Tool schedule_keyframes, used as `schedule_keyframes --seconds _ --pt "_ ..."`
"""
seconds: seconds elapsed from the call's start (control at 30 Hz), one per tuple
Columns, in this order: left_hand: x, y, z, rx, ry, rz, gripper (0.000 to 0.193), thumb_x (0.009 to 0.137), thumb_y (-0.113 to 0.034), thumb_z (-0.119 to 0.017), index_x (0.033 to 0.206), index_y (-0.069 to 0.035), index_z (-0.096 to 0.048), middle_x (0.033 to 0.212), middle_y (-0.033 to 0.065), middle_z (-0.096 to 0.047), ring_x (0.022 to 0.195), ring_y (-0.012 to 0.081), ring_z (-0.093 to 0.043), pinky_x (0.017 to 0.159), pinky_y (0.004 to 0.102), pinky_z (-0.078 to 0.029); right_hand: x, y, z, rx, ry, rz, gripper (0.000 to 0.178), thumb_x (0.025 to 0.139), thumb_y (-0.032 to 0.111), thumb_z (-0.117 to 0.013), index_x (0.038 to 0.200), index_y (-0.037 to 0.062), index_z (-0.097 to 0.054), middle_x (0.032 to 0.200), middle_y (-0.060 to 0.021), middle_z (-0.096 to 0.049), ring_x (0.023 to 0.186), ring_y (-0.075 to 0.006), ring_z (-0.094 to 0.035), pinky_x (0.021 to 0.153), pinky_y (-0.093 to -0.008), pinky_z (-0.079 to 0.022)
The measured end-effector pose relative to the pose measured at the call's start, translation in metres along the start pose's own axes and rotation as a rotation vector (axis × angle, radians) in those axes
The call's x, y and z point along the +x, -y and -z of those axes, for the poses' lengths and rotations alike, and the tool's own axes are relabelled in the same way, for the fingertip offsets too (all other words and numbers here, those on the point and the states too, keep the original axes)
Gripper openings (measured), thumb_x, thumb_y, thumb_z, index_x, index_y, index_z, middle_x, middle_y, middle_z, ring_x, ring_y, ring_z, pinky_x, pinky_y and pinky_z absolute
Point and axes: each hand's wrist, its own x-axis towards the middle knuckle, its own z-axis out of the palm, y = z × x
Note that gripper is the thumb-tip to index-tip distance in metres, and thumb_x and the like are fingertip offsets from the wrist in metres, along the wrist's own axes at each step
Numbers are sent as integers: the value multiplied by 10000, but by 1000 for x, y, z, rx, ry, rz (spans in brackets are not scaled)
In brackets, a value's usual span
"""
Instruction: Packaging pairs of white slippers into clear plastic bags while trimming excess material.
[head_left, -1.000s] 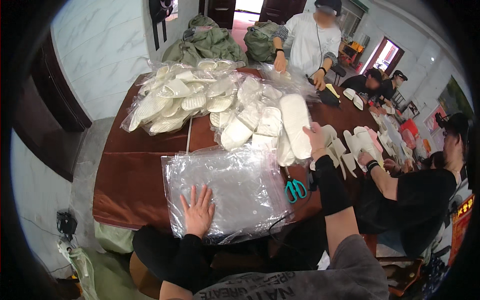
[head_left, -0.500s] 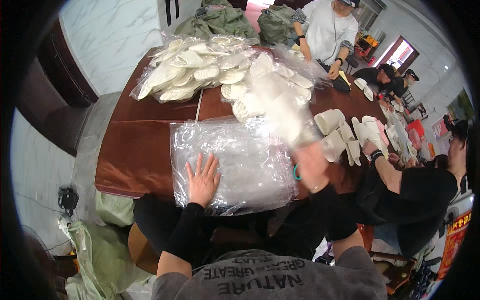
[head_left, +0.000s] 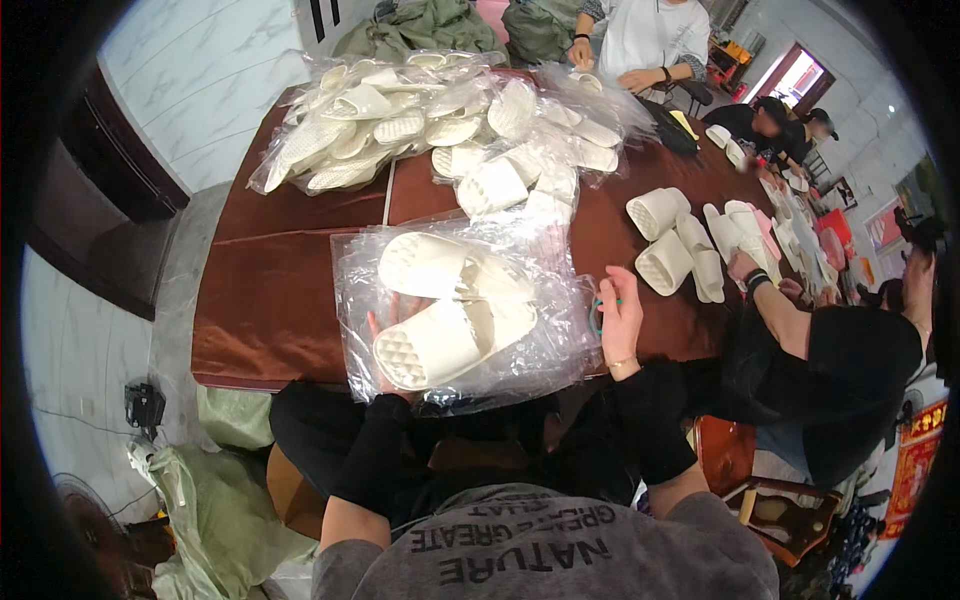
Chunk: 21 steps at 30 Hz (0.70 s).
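A pair of cream slippers (head_left: 430, 345) lies above a stack of clear plastic bags (head_left: 360, 270) in front of me, toes pointing left. My left hand (head_left: 376, 325) is mostly hidden by the slippers; a few fingertips show, spread, at their left edge and between them. Whether the slippers rest on that hand I cannot tell. Beside the right edge of the bags, my right hand (head_left: 623, 322) is raised with fingers loosely apart, holding no slipper. A teal loop (head_left: 597, 318) shows at its finger side.
A heap of bagged cream slippers (head_left: 350, 130) covers the table's far side. Loose slippers (head_left: 665, 262) stand to the right, near a co-worker's hand (head_left: 742, 268). Another person (head_left: 650, 40) works across the table. A green sack (head_left: 215, 500) is on the floor at left.
The blurred slippers moving by my right hand have come down over the bags and my left hand. My right hand is now free of them, at the right.
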Motion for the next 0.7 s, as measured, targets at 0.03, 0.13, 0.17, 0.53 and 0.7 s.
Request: schedule_keyframes --seconds 0.03,0.13,0.17,0.53,0.7 --pt "0 0 0 22 -18 -6 842 989 -725 -379 1684 -262 -270 1783 -2 -157 1641 363 -78 1241 743 14 4 -3 -2 -90 -80 94 298 1054 181 -652 1311 32 -626 927 -36 -686 851 -118 -633 777 -268 -516" --pt "2 -1 -1 44 27 6 844 992 -723 -376 1688 -261 -260 1782 -7 -164 1640 366 -84 1236 750 15 3 -10 -7 -218 226 -196 254 1053 198 -655 1238 24 -652 933 -24 -685 850 -86 -640 703 -252 -505" --pt "4 -1 -2 46 25 6 844 992 -723 -376 1688 -261 -260 1782 -7 -164 1640 366 -84 1236 750 15 10 -12 -5 -149 390 -294 230 1025 196 -694 1148 2 -698 850 -43 -675 742 -180 -668 710 -333 -552" --pt "-7 9 -26 122 -21 18 819 1013 -707 -346 1693 -262 -246 1776 -7 -185 1635 371 -103 1235 753 0 20 30 7 1068 110 -463 183 1100 173 -521 1184 50 -628 1089 -122 -691 1096 -294 -692 978 -473 -574" --pt "7 -7 -22 76 -44 -26 815 1013 -707 -346 1691 -264 -254 1775 -9 -191 1634 366 -116 1235 753 -4 3 -55 45 1068 476 -766 339 1071 232 -535 1339 27 -561 1208 -243 -700 1130 -401 -702 990 -548 -573"
